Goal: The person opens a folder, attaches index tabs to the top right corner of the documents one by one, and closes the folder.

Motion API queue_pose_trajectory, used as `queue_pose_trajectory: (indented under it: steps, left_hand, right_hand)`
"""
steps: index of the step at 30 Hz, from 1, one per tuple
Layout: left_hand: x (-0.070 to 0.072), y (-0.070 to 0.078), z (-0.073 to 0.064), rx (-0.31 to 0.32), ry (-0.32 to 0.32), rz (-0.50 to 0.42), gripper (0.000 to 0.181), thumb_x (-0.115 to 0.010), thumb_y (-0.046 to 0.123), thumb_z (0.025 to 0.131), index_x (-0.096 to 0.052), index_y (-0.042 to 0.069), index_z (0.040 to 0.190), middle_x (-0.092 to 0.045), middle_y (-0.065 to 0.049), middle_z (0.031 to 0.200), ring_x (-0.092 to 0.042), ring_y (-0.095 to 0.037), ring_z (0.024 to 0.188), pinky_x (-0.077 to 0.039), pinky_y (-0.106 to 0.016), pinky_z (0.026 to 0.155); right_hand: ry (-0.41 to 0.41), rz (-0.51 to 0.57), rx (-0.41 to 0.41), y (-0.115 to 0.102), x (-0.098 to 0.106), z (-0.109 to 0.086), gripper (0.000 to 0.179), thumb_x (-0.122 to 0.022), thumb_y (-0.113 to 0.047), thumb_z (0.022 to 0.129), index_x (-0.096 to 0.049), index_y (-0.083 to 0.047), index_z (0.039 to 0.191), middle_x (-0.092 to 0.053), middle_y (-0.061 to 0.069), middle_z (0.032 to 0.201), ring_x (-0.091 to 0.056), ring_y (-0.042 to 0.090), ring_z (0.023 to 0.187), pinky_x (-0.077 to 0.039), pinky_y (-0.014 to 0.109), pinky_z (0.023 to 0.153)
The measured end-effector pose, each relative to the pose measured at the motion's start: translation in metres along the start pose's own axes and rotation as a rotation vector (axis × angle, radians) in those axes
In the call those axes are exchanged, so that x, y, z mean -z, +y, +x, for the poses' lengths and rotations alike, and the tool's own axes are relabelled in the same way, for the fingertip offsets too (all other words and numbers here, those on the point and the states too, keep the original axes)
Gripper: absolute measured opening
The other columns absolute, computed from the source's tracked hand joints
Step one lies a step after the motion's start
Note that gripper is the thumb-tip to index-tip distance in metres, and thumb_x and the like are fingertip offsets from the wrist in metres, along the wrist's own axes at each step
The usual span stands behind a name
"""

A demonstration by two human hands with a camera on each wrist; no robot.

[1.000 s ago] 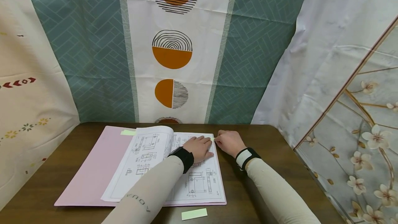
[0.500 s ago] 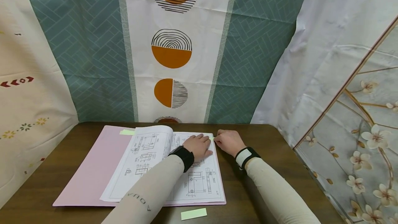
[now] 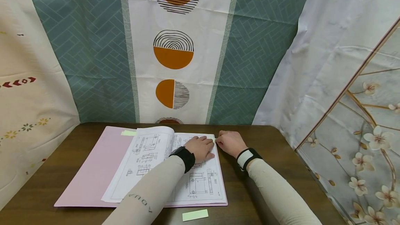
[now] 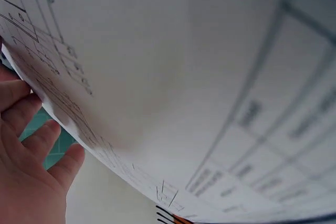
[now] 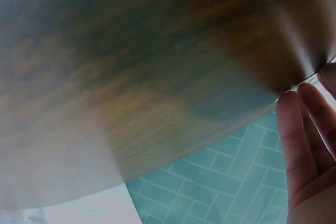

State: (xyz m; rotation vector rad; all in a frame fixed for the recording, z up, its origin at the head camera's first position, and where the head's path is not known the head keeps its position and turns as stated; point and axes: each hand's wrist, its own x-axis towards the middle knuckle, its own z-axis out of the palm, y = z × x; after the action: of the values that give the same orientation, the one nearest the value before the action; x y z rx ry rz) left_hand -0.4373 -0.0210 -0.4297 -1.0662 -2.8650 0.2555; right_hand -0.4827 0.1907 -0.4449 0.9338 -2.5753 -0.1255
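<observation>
A pink folder lies open on the wooden table with stapled sheets of technical drawings in it. The left sheet is turned over and curls at its top. My left hand rests flat on the right sheet, fingers pointing to its upper right edge. Just beyond that edge is my right hand, fingers curled, the thumb and fingertip pinching a small pale green sticky note at the sheet's margin. Most of this note is hidden by the fingers. In the right wrist view the fingertips meet at an edge.
One pale green sticky note lies on the table near the front. Another sticky note sticks at the folder's upper left. A patterned cloth hangs behind the table, and a floral curtain borders the right side.
Both hands stay at the sheet's upper right edge. The left fingertips shift very slightly toward the edge, covering more of the small green note.
</observation>
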Motion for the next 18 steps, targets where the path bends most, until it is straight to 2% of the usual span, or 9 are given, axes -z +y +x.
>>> queue_pose_trajectory:
  steps: [5, 11, 18]
  left_hand:
    - [-0.004, -0.002, 0.004, 0.048, -0.023, -0.067, 0.066, -0.052, 0.058, 0.113, -0.051, 0.017, 0.166, -0.052, 0.000, 0.168, -0.044, -0.026, 0.158, -0.036, -0.052, 0.126]
    - [0.002, 0.000, 0.001, 0.112, -0.045, -0.112, 0.067, -0.053, 0.057, 0.113, -0.051, 0.017, 0.166, -0.051, 0.000, 0.169, -0.043, -0.027, 0.158, -0.035, -0.055, 0.127]
    - [0.010, 0.003, 0.000, 0.117, -0.048, -0.111, 0.065, -0.055, 0.055, 0.113, -0.052, 0.016, 0.165, -0.052, -0.001, 0.167, -0.044, -0.027, 0.158, -0.037, -0.054, 0.126]
  right_hand:
    - [-0.020, -0.001, -0.021, -0.001, -0.001, 0.001, 0.013, -0.087, -0.017, 0.097, -0.090, -0.021, 0.109, -0.067, -0.004, 0.087, -0.064, 0.013, 0.073, -0.056, 0.033, 0.068]
    - [-0.034, -0.001, -0.032, -0.002, -0.001, 0.002, 0.013, -0.087, -0.018, 0.097, -0.090, -0.021, 0.110, -0.068, -0.003, 0.087, -0.063, 0.014, 0.073, -0.056, 0.031, 0.069]
    - [-0.056, 0.004, -0.056, -0.002, 0.001, 0.003, 0.015, -0.087, -0.019, 0.098, -0.089, -0.020, 0.112, -0.069, -0.002, 0.088, -0.062, 0.014, 0.073, -0.056, 0.030, 0.070]
